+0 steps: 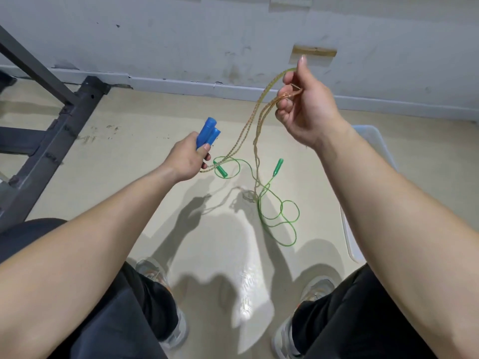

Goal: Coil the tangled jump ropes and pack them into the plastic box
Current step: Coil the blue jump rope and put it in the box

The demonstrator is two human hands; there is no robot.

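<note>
The amber rope [246,130] is off the floor [124,117] for most of its length. It is strung between the 2 hands, and 1 strand drops from the raised loops to the floor, where it meets the green rope [286,216]. Whether the 2 ropes are knotted there or only crossed cannot be told.

The step in hand looks like coiling the amber rope. To do it well, keep the 2 blue handles [207,133] together as the anchor. Draw each new loop to the same length as those already gathered, and lift slowly so the trailing strand slides free of the green rope rather than dragging it up. If the green rope starts to rise with it, stop and clear the crossing before adding another loop.

The left hand [185,159] is clenched round both blue handles, held side by side and pointing up and away, with rope leaving below its fingers. The right hand [303,104] is higher and nearer the wall. It pinches several loops of amber rope in curled fingers, with 1 finger pointing up.

The green rope lies loose on the floor between the feet and the wall, with its 2 green handles [220,171] apart. The plastic box [375,141] stands on the floor to the right, mostly hidden behind the right forearm. Its contents cannot be seen. A dark metal frame [51,130] stands to the left.
</note>
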